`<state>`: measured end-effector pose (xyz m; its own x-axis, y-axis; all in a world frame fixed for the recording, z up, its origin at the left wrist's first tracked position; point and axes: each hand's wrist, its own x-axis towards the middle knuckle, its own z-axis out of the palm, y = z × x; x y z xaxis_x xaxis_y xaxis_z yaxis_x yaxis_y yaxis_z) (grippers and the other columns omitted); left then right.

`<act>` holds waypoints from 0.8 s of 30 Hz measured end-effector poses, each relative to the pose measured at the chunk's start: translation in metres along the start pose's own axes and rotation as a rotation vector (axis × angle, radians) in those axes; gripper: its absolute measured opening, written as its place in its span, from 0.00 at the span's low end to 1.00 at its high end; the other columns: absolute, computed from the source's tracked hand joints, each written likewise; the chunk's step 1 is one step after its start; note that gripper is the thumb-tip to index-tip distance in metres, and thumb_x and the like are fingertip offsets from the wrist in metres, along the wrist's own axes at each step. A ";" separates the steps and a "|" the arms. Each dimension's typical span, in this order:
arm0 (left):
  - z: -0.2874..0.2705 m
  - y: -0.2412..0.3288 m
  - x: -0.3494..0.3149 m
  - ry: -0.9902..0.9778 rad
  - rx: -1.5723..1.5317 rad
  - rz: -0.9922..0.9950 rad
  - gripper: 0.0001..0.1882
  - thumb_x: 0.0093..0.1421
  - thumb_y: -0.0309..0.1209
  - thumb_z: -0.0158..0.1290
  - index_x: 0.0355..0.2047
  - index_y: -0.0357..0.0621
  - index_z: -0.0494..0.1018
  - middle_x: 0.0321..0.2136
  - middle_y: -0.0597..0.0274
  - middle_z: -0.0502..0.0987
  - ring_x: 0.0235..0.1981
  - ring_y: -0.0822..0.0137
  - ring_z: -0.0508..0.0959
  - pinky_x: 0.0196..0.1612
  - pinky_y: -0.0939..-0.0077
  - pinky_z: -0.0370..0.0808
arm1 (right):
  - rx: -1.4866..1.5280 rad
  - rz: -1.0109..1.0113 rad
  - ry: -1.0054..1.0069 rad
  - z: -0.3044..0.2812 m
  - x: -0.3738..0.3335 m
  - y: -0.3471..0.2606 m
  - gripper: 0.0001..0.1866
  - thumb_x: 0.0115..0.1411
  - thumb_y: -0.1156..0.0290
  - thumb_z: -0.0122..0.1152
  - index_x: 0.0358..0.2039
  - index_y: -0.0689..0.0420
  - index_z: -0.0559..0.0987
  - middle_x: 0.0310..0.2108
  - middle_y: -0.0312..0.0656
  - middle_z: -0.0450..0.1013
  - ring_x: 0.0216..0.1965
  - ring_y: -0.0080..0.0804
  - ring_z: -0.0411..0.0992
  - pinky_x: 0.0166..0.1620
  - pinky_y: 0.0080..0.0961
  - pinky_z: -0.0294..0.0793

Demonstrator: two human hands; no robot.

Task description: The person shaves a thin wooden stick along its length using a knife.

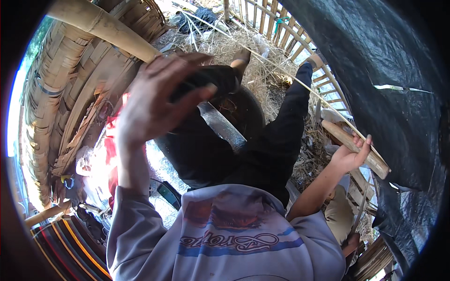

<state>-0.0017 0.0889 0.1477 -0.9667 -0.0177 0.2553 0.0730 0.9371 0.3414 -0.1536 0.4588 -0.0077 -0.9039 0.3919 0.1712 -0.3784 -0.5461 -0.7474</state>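
Observation:
My left hand (pixel 157 100) is raised in front of my left thigh, smeared a little by motion. Its fingers are spread apart with nothing visible in them. Off to the right, my right hand (pixel 350 155) is closed round a thick wooden handle (pixel 340 133). A narrow dark blade (pixel 318 111) juts from the far end of that handle. Along it, pinched in the same hand, runs a long thin bamboo strip (pixel 300 82) that stretches away to the far left. A flat grey piece (pixel 221 124) lies between my thighs, beside a dark round rim (pixel 255 114).
Woven bamboo panels (pixel 65 93) and a thick bamboo pole (pixel 105 28) stand at the left. Shavings (pixel 276 91) litter the ground around my feet. A bamboo slat fence (pixel 276 25) and black plastic sheeting (pixel 389 70) bound the right side. A phone-like device (pixel 168 194) lies by my left hip.

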 end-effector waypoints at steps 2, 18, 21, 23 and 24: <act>-0.016 -0.005 -0.006 0.259 -0.093 -0.110 0.21 0.55 0.34 0.58 0.47 0.39 0.72 0.44 0.51 0.76 0.48 0.53 0.74 0.51 0.63 0.68 | 0.025 -0.032 0.031 0.006 0.002 -0.005 0.06 0.61 0.71 0.52 0.30 0.59 0.73 0.19 0.30 0.58 0.26 0.22 0.59 0.42 0.28 0.66; 0.186 -0.107 -0.078 -0.254 -1.306 -0.583 0.22 0.64 0.39 0.42 0.53 0.39 0.68 0.53 0.52 0.70 0.58 0.60 0.65 0.59 0.63 0.61 | -0.077 0.072 0.002 0.007 0.006 0.019 0.06 0.60 0.71 0.54 0.27 0.58 0.73 0.18 0.30 0.56 0.25 0.22 0.57 0.39 0.25 0.63; 0.181 -0.110 -0.067 -0.232 -1.186 -0.653 0.22 0.64 0.38 0.42 0.53 0.39 0.68 0.53 0.53 0.70 0.58 0.60 0.65 0.59 0.63 0.60 | -0.100 0.095 0.021 -0.001 0.008 0.011 0.06 0.59 0.72 0.56 0.32 0.61 0.76 0.19 0.30 0.57 0.26 0.22 0.58 0.39 0.24 0.63; 0.167 -0.118 -0.059 -0.177 -1.101 -0.707 0.22 0.64 0.38 0.41 0.54 0.39 0.68 0.54 0.53 0.69 0.59 0.60 0.64 0.60 0.63 0.60 | -0.120 0.106 0.024 0.002 0.008 0.009 0.06 0.59 0.72 0.55 0.32 0.61 0.75 0.19 0.30 0.57 0.26 0.22 0.57 0.39 0.25 0.63; 0.155 -0.117 -0.050 -0.124 -1.085 -0.712 0.22 0.64 0.38 0.41 0.54 0.39 0.67 0.54 0.53 0.69 0.59 0.60 0.64 0.60 0.63 0.59 | -0.150 0.092 0.047 0.001 0.008 0.007 0.06 0.59 0.71 0.55 0.32 0.60 0.74 0.19 0.30 0.56 0.26 0.22 0.57 0.40 0.26 0.63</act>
<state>0.0001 0.0343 -0.0455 -0.8867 -0.3039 -0.3485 -0.3586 -0.0238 0.9332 -0.1639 0.4574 -0.0103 -0.9218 0.3813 0.0699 -0.2569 -0.4660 -0.8467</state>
